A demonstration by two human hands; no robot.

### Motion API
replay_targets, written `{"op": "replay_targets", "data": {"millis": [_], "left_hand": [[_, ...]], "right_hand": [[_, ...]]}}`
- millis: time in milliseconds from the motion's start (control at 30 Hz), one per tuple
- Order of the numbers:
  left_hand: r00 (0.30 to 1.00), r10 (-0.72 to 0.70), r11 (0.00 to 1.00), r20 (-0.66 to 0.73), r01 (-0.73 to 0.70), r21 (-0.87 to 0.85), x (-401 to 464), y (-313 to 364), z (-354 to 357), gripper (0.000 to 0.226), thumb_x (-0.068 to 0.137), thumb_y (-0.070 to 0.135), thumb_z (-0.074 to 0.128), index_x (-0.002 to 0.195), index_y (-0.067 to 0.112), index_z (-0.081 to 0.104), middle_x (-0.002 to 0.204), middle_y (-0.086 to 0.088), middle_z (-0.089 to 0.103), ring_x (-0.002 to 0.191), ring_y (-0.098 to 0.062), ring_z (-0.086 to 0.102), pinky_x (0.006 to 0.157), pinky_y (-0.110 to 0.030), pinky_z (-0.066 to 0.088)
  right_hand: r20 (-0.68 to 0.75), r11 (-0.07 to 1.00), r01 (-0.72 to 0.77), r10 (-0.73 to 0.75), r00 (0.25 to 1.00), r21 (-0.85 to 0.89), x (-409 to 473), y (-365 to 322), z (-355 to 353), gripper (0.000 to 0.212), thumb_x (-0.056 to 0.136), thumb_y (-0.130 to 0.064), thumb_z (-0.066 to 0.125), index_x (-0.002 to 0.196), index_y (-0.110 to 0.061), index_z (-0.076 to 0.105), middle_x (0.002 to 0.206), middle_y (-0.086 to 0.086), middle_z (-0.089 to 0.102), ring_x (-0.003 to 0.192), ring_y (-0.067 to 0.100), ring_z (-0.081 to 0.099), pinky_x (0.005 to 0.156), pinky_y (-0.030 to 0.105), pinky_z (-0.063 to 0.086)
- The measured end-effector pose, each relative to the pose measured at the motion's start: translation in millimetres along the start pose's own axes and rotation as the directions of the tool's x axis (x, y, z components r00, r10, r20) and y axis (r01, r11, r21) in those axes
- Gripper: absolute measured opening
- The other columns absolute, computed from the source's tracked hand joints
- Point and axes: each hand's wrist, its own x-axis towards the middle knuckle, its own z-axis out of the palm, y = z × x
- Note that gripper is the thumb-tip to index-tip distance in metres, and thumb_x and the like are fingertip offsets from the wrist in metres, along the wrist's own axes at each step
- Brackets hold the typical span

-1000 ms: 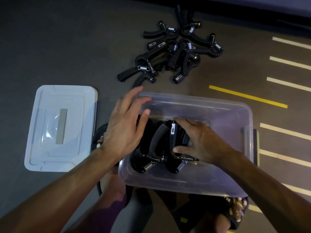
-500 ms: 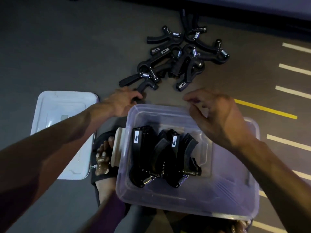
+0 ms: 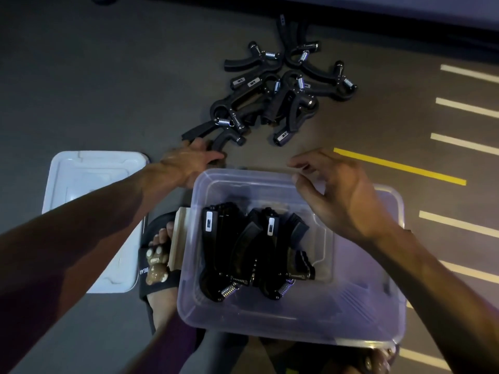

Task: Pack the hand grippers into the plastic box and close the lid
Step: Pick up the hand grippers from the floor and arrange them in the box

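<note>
Hand grippers (image 3: pixel 272 95), black with bare steel springs, lie in a loose tangled heap on the dark floor in the upper centre of the frame; further ones (image 3: pixel 251 252) stand packed side by side in the left half of the clear plastic box (image 3: pixel 351 314) at lower centre. Left hand (image 3: pixel 189 164), just beyond the box's far left corner: fingers curl around the lower handle of the nearest gripper (image 3: pixel 225 140) at the heap's near edge, though how firm the hold is cannot be told. Right hand (image 3: pixel 337 195), above the box's far rim: fingers loosely bent and spread, thumb apart, holding nothing and touching nothing visible. White lid (image 3: pixel 89 184), at left of the frame, lies flat on the floor beside the box, partly hidden by the left forearm. A sandalled foot (image 3: pixel 159 263) shows between lid and box. Yellow and white floor lines (image 3: pixel 399 166) run at right.
</note>
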Motion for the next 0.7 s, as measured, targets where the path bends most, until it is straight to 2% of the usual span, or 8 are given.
{"op": "replay_targets", "data": {"millis": [67,133,200,300,367,467,567,700], "left_hand": [[1.000,0.027,0.998,-0.003,-0.027,0.054,2.7,4.0,2.1,0.046,0.104,0.049,0.047,0.146,0.031,0.047,0.149,-0.006,0.042,0.137,-0.032,0.042,0.114,-0.043,0.036],[1.000,0.028,0.994,-0.012,-0.026,0.108,1.1,8.5,1.5,0.040,0.104,0.048,0.048,0.140,0.032,0.055,0.145,-0.006,0.049,0.134,-0.031,0.047,0.111,-0.042,0.041],[0.998,0.024,0.993,-0.060,-0.017,0.120,-6.9,7.9,0.9,0.030,0.100,0.045,0.053,0.126,0.036,0.066,0.133,-0.004,0.059,0.121,-0.029,0.057,0.097,-0.041,0.048],[0.973,0.005,0.999,-0.229,0.006,0.048,-23.0,-6.0,4.4,0.014,0.092,0.038,0.065,0.103,0.036,0.072,0.112,-0.003,0.071,0.095,-0.028,0.065,0.075,-0.033,0.048],[0.926,-0.019,0.994,-0.378,-0.022,-0.104,-34.5,-14.1,1.2,0.006,0.088,0.030,0.073,0.092,0.034,0.073,0.101,-0.003,0.075,0.088,-0.028,0.069,0.073,-0.033,0.051],[0.823,-0.082,0.956,-0.562,-0.095,-0.278,-54.3,-20.7,-18.4,0.010,0.091,0.025,0.072,0.100,0.025,0.077,0.099,-0.007,0.078,0.090,-0.028,0.072,0.082,-0.029,0.051],[0.708,-0.064,0.943,-0.703,-0.189,-0.276,-81.1,-20.0,-38.0,0.019,0.095,0.035,0.067,0.107,0.023,0.075,0.096,-0.003,0.076,0.087,-0.024,0.070,0.080,-0.027,0.048],[0.555,0.042,0.911,-0.831,-0.364,-0.197,-123.4,-3.9,-56.5,0.028,0.103,0.040,0.055,0.118,0.021,0.069,0.094,0.007,0.066,0.079,-0.013,0.061,0.074,-0.026,0.046]], "right_hand": [[0.004,1.000,0.014,-0.014,1.000,-0.025,-2.9,-1.4,0.7,0.021,0.092,-0.021,0.062,0.111,-0.017,0.069,0.106,-0.003,0.068,0.096,0.016,0.064,0.086,0.034,0.051],[0.003,0.999,0.017,-0.017,1.000,-0.040,-5.4,-2.6,-0.4,0.021,0.091,-0.020,0.063,0.112,-0.016,0.069,0.107,-0.003,0.068,0.098,0.017,0.063,0.087,0.030,0.049],[0.004,0.999,-0.001,0.001,1.000,-0.039,-7.2,-4.5,-2.5,0.022,0.091,-0.020,0.062,0.113,-0.017,0.068,0.109,-0.003,0.068,0.100,0.016,0.062,0.088,0.026,0.046],[-0.014,0.999,-0.012,0.011,1.000,-0.039,-11.3,-8.2,-4.8,0.025,0.091,-0.019,0.060,0.114,-0.016,0.068,0.112,-0.003,0.067,0.105,0.017,0.061,0.091,0.022,0.042],[-0.038,0.999,-0.017,0.015,0.999,-0.050,-15.1,-12.2,-5.5,0.028,0.090,-0.020,0.058,0.116,-0.016,0.067,0.115,-0.002,0.066,0.107,0.020,0.060,0.091,0.022,0.040],[-0.087,0.997,-0.008,0.002,0.996,-0.074,-20.4,-21.3,-7.2,0.030,0.090,-0.021,0.057,0.119,-0.015,0.064,0.116,-0.002,0.065,0.107,0.021,0.058,0.090,0.019,0.035],[-0.127,0.999,-0.004,-0.002,0.992,-0.045,-27.3,-34.5,-9.9,0.031,0.092,-0.022,0.057,0.121,-0.015,0.063,0.116,-0.004,0.064,0.106,0.018,0.057,0.087,0.013,0.035],[-0.198,0.998,-0.002,0.014,0.980,0.062,-35.5,-53.1,-14.7,0.028,0.094,-0.018,0.060,0.122,-0.018,0.063,0.114,-0.011,0.064,0.106,0.003,0.059,0.086,0.001,0.035]]}}
